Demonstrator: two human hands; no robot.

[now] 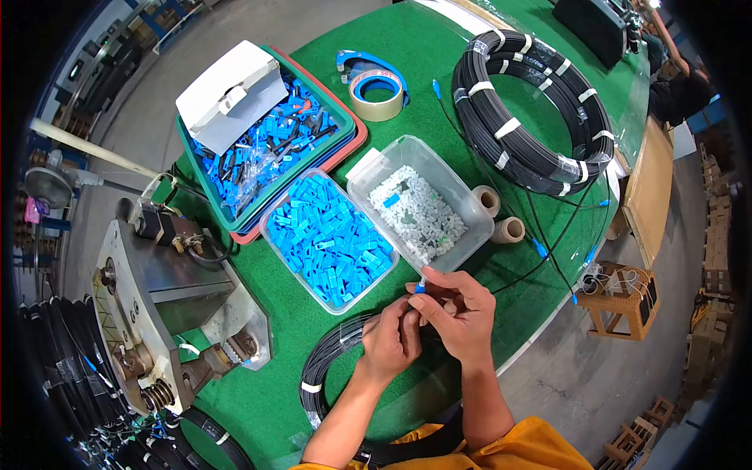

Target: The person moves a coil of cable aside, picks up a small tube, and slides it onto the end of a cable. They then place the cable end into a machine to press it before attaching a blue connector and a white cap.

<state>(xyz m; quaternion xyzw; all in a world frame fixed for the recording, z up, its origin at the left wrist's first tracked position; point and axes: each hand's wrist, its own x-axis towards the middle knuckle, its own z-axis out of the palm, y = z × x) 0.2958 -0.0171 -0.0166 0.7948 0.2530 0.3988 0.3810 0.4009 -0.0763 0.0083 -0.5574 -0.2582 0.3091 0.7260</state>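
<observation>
Just in front of the clear boxes, my two hands meet around a small blue cable connector [421,288] with a pale tip. My right hand [464,321] pinches it between thumb and forefinger. Curled close beside it, my left hand [389,335] grips the connector's lower end, mostly hidden by the fingers. Under my hands and forearms lies a coil of black cable [313,384] with white ties. Beyond my fingers stands a clear box of small white caps [415,211]. A clear tub [345,307] of blue connector housings [325,243] sits to its left.
Stacked trays [356,141] of mixed blue and black parts hold a white carton [227,94]. A tape roll [376,95], two cardboard spools [509,230] and a larger black cable coil [533,110] are on the green table. A metal press [172,305] stands left; a stool [623,301] stands right.
</observation>
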